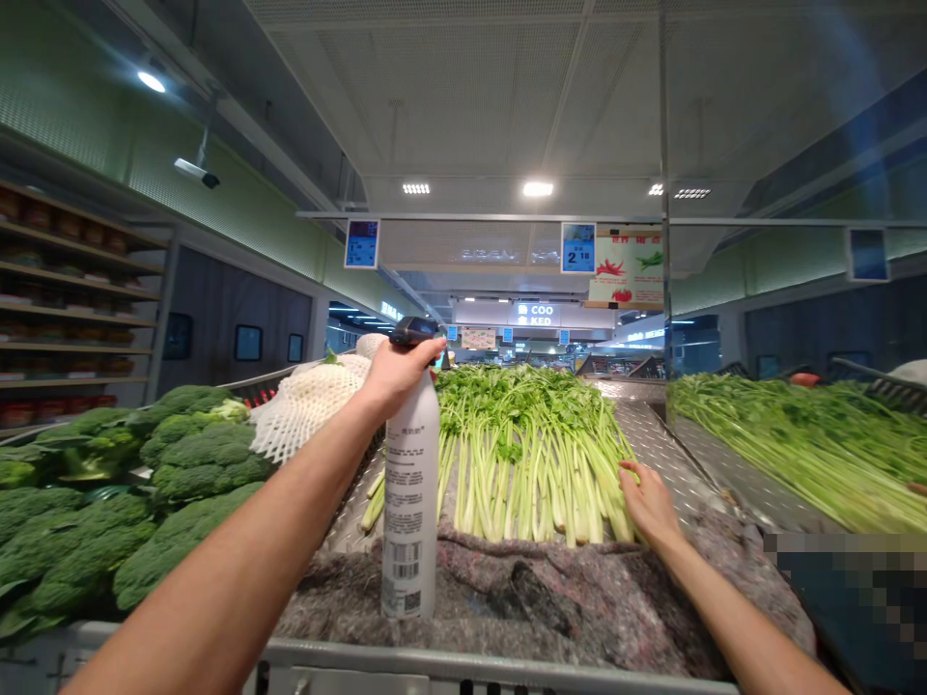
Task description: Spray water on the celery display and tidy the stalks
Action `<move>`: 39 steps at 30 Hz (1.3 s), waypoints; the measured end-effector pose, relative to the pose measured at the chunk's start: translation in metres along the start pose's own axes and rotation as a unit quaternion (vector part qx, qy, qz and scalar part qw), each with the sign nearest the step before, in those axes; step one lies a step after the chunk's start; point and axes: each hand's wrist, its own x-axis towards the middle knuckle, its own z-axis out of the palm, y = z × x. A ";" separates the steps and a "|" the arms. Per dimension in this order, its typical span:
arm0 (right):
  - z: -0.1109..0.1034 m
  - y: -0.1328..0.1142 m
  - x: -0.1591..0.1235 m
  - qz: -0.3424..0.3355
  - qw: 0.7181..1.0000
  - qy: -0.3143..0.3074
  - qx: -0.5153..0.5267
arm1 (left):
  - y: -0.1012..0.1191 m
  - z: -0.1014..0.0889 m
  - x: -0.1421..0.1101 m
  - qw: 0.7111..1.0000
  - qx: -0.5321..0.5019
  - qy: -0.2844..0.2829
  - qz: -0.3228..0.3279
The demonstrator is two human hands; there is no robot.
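My left hand (400,375) is closed around the top of a tall white spray bottle (410,521), just below its black trigger head (414,330). The bottle is upright, with printed text and a barcode facing me. A wide row of celery (525,473) lies behind it, leaves to the back and pale stalk ends towards me. At the right edge of this row, my right hand (650,504) has its fingers curled against an outer celery stalk. The fingertips are partly hidden there.
Broccoli (199,454) is heaped on the left, beside produce in white foam netting (311,401). Crumpled grey cloth (499,584) covers the front, behind a metal rail (449,661). A mirror panel (782,386) stands on the right. Price signs (579,248) hang above.
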 end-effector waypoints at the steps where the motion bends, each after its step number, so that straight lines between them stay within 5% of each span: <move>1: 0.000 0.000 0.000 0.001 1.000 -0.005 0.001 | -0.002 -0.004 0.001 1.000 0.019 0.011 -0.004; 9: -0.003 -0.005 -0.003 -0.002 1.000 -0.021 0.004 | -0.026 -0.024 0.003 0.996 0.081 0.034 0.006; 22: 0.002 0.001 -0.001 -0.003 0.998 -0.052 -0.023 | -0.022 -0.044 0.000 0.993 0.093 0.074 0.022; 39: 0.006 0.007 -0.001 -0.003 0.996 -0.085 -0.030 | -0.006 -0.009 0.009 0.998 0.066 0.018 0.008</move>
